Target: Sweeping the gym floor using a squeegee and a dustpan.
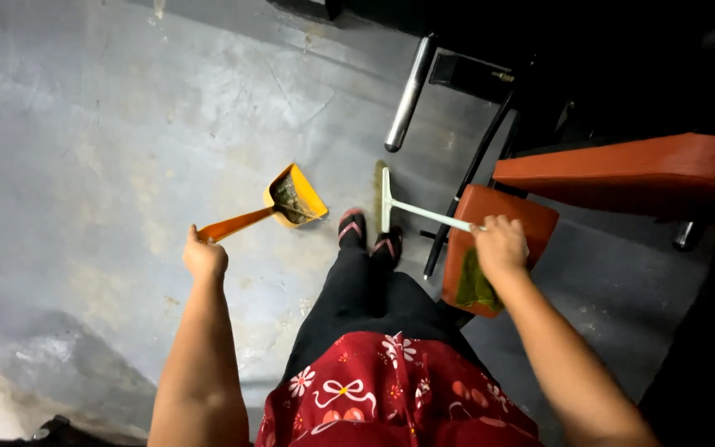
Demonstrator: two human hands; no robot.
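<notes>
Orange dustpan (291, 199), already holding debris, hangs above the floor (84, 149) with the left hand (204, 257) clamped on its handle; right hand (500, 244) grips the broom (391, 203). Keeping the pan level should stop spills.

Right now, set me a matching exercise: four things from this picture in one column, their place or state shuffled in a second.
Things:
1. dustpan
2. broom
3. green cloth
4. metal tube

Places or states:
A. lying on the grey floor, far from both hands
B. held by the right hand, head near the feet
C. held by the left hand, debris inside
D. hanging below the right hand

Pairs: 1-C, 2-B, 3-D, 4-A
</notes>
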